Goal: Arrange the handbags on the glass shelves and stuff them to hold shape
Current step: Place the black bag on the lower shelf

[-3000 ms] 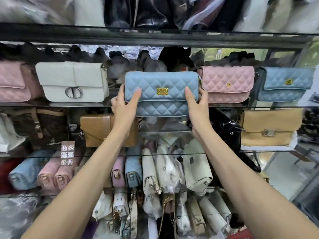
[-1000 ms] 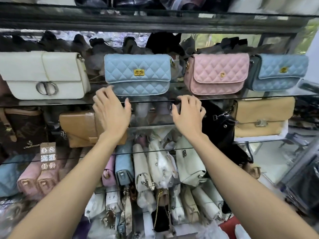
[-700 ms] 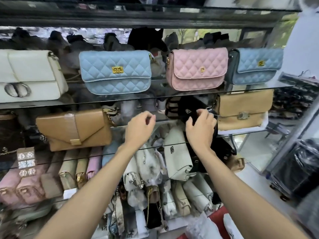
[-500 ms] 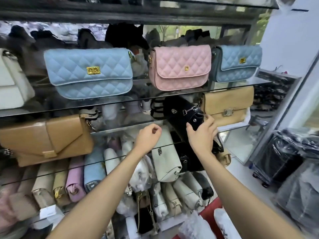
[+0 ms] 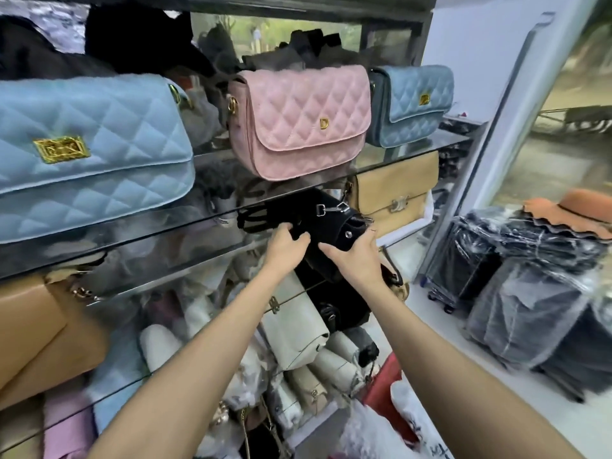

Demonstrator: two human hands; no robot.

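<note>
Black leather handbag with silver clasp hardware [image 5: 334,223] sits on the second glass shelf [image 5: 185,273], beside the tan flap bag [image 5: 394,190]. To pull it out cleanly: support the base, keep the strap clear of the shelf edge. Left hand [image 5: 284,241] grips the bag's front, fingers curled. Right hand [image 5: 356,256] clasps its right end, thumb up by the stud.

- Your left hand [image 5: 287,240] and right hand [image 5: 356,256] cover the near side of the black bag [image 5: 334,220], so you can't see its lower half.
- The big blue bag [image 5: 96,154] and the brown bag [image 5: 39,332] are cut off by the left edge.
- The bags on the lower shelves [image 5: 298,329] blur together; you can't count them.
</note>
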